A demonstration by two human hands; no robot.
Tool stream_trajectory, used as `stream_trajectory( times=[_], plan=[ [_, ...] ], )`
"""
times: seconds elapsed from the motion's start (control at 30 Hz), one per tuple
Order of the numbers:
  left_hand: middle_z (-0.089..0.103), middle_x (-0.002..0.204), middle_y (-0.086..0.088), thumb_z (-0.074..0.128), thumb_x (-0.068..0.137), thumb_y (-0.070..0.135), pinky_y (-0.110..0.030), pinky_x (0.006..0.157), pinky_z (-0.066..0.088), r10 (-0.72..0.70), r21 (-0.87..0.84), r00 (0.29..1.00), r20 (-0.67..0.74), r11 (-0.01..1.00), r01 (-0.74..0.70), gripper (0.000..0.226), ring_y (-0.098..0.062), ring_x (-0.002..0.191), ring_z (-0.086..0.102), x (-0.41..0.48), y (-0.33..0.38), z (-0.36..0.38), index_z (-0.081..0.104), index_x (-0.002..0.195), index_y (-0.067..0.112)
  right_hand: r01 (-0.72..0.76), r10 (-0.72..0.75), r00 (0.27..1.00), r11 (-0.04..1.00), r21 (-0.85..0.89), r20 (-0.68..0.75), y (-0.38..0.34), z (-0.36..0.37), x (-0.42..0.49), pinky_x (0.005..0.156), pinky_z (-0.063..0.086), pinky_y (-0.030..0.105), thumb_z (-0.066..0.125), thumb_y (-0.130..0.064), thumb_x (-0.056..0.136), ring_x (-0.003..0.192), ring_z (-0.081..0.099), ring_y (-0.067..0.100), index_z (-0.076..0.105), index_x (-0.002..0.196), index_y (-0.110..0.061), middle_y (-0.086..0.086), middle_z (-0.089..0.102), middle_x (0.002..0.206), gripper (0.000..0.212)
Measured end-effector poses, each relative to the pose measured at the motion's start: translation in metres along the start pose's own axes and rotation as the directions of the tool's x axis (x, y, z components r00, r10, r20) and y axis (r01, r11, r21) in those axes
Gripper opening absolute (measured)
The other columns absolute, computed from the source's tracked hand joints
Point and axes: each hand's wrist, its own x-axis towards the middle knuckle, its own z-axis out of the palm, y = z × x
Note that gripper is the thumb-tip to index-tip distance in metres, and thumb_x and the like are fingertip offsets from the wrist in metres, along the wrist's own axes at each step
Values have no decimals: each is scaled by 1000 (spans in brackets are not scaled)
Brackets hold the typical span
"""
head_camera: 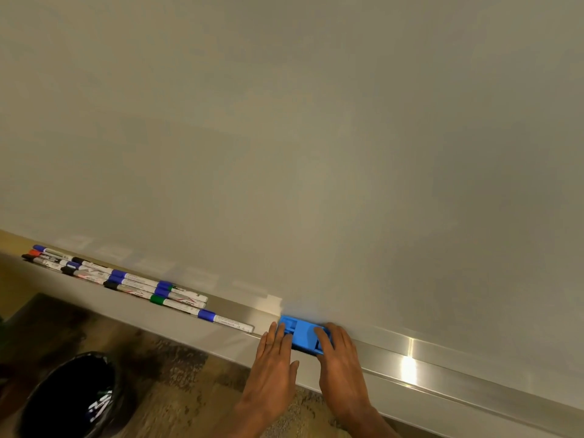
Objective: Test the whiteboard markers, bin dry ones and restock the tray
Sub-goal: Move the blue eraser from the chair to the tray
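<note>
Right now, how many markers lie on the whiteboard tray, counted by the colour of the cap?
Blue caps: 7
Black caps: 4
Red caps: 1
Green caps: 1
Total on the tray: 13

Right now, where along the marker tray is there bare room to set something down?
The tray is bare right of the blue eraser, under the left hand and right hand. A narrow bare gap lies between the eraser and the markers, which crowd the left stretch.
</note>
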Motion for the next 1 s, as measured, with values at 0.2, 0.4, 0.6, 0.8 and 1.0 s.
stream_trajectory(
  times=[0.2,0.4,0.6,0.8,1.0],
  plan=[
    [-18,169,-5,33,111,39,-27,115,-22,13,20,1000,17,1000,-13,67,-15,144,-32,3,-5,4,-2,163,15,-49,49,999,999,-19,-1,-1,6,-1,91,58,44,92,5,48,120,61,30,63,128,-17,11,59,133,88],
    [-22,167,-3,30,111,41,-29,120,-19,17,32,999,31,999,-18,67,-15,148,-29,3,-6,13,-4,162,16,-94,94,995,995,14,-42,-3,-2,-5,92,57,38,91,-1,56,118,60,26,64,125,-18,9,59,131,76],
    [48,154,-8,59,96,46,-25,124,-6,58,47,995,-77,997,-55,56,-16,151,22,-3,0,9,58,141,13,-38,42,990,999,35,-136,9,-19,-21,95,56,43,89,-10,66,118,60,28,64,122,-16,10,61,129,61],
    [30,165,-7,23,106,53,-23,124,-7,74,-47,992,-102,996,-80,66,-14,156,2,-22,35,1,42,154,12,1,5,938,1000,17,-345,25,-50,-51,106,44,44,49,-33,97,131,43,26,57,128,-19,9,55,137,35],
    [-22,168,9,-3,93,73,-34,128,-6,45,-105,989,-139,993,-60,81,-9,152,-28,-25,60,6,-10,161,28,28,-21,919,1000,11,-394,31,-79,-62,115,32,47,38,-35,104,137,40,27,57,131,-14,12,52,141,40]
  ],
)
